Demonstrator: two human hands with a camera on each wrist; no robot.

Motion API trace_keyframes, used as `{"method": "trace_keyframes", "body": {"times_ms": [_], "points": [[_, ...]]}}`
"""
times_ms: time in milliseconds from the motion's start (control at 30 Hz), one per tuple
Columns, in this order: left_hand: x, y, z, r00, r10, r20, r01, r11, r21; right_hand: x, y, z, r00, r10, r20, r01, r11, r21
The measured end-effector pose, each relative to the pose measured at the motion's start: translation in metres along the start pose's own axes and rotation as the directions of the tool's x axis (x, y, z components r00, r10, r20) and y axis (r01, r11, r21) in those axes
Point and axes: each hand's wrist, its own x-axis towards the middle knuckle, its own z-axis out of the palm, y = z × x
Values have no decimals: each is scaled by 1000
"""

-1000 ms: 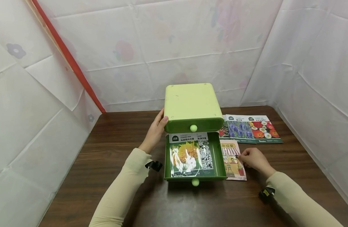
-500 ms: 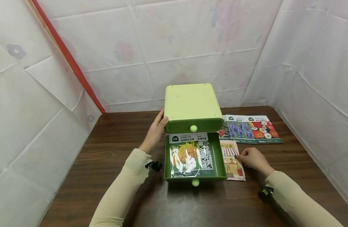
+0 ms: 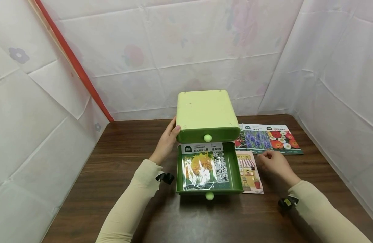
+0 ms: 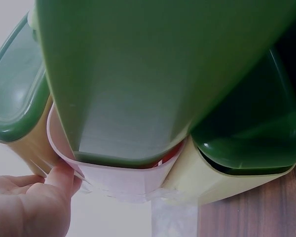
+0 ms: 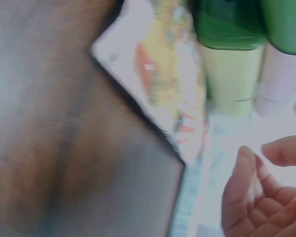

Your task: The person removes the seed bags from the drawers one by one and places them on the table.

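A drawer cabinet (image 3: 207,109) has yellow-green and pink casings, seen in the left wrist view. Its pulled-out green drawer (image 3: 233,180) contains a sunflower seed packet (image 3: 201,168) overlapping a white-flower seed packet (image 3: 220,165). My left hand (image 3: 166,141) rests on the cabinet's left side, thumb at the front edge. On the table, a pink and yellow seed packet (image 3: 250,175) lies right of the cabinet, partly hidden by the drawer. My right hand (image 3: 276,165) is beside that packet, holding nothing. In the right wrist view, a gap separates its thumb and forefinger (image 5: 242,168).
Behind the right hand lie a purple-flower seed packet (image 3: 257,139), a red-and-white-flower seed packet (image 3: 285,140) and another packet (image 3: 240,139), partly covered. White sheeting (image 3: 162,57) hangs around the dark wooden table (image 3: 119,162).
My right hand has let go of the pink and yellow packet and drawn slightly right and back. That packet has shifted slightly left. My left hand stays on the cabinet.
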Motion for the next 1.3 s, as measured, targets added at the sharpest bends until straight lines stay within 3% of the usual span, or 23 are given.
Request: {"method": "trace_keyframes", "body": {"times_ms": [100,367,600,900,1133,1300], "points": [[0,0,0,1000,6,-1,-6,1000,-3,-3,-12,-9,992,-100,-78,101,995,20],[0,0,0,1000,5,1,-5,1000,1,-14,-49,-22,936,-288,-204,302,952,41],[-1,1,1,1000,-4,-2,4,1000,-6,-23,-82,-20,860,-445,-249,450,892,-36],[-2,2,1,1000,-5,-7,5,1000,2,-32,-115,9,770,-629,-110,614,777,-142],[-1,1,0,1000,-5,-4,5,1000,2,-32,-128,36,756,-647,99,651,728,-214],[-2,1,0,1000,-6,-9,6,1000,3,-27,-130,53,740,-646,188,664,658,-354]]}}
